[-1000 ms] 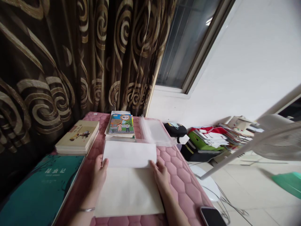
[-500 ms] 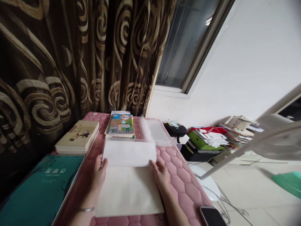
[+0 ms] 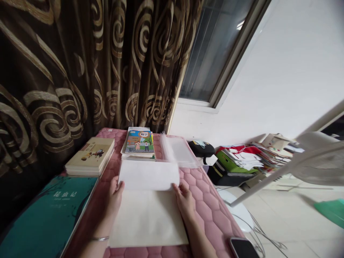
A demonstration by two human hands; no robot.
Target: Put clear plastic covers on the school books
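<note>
Left hand [image 3: 117, 191] and right hand [image 3: 184, 195] each pinch a side of the white sheet [image 3: 149, 175] in a closed grip, thumbs on top, likely to hold it square over the far part of the cream sheet [image 3: 147, 218]. Pink pad [image 3: 200, 193] shows between the right hand and its right edge; the teal book [image 3: 51, 215] bounds the left, textbooks [image 3: 139, 143] the far side

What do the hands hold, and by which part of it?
A white sheet, by its two side edges near the lower corners: left hand on the left, right hand on the right.
</note>
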